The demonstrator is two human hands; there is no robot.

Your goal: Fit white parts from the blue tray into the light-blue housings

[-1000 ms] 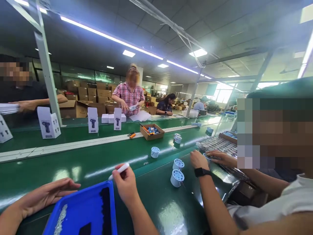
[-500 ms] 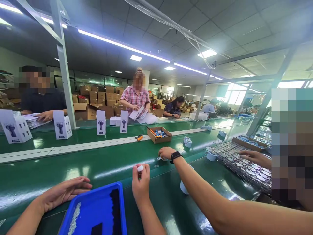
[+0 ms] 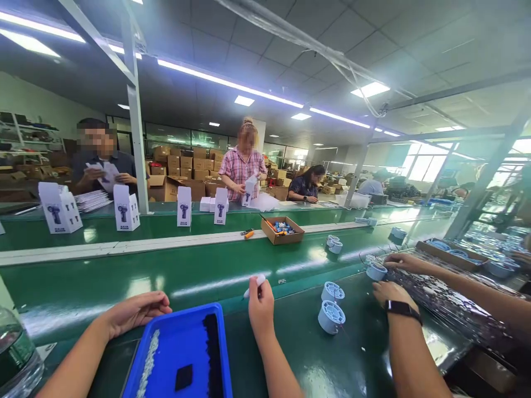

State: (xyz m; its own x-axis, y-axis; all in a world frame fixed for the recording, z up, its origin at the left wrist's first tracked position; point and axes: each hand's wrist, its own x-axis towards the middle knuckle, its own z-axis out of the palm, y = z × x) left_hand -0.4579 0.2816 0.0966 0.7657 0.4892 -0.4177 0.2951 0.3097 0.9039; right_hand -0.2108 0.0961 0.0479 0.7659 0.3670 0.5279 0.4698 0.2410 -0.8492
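Note:
My left hand (image 3: 136,310) lies by the far left corner of a blue tray (image 3: 226,354), its fingers loosely stretched and holding nothing. Small white pieces (image 3: 150,359) line the tray's left side, black material (image 3: 213,348) its right side, and a black square (image 3: 184,377) rests on its bottom. To the right of the tray, my right hand (image 3: 262,309) is closed around a white pen-shaped tool (image 3: 259,280), whose thin tip points left. Two light-blue round housings (image 3: 332,317) stand on the green surface further right.
A co-worker's hands (image 3: 396,298) reach in from the right by another round housing (image 3: 375,271). Ahead, a cardboard box of small parts (image 3: 282,239) sits beside orange-handled pliers (image 3: 249,234). Printed white boxes (image 3: 128,211) stand across the line. A bottle (image 3: 16,354) is at near left.
The view has swung left. A co-worker's arm has drawn back to the right, leaving two round housings in plain sight. My right hand has turned, showing more of the white tool.

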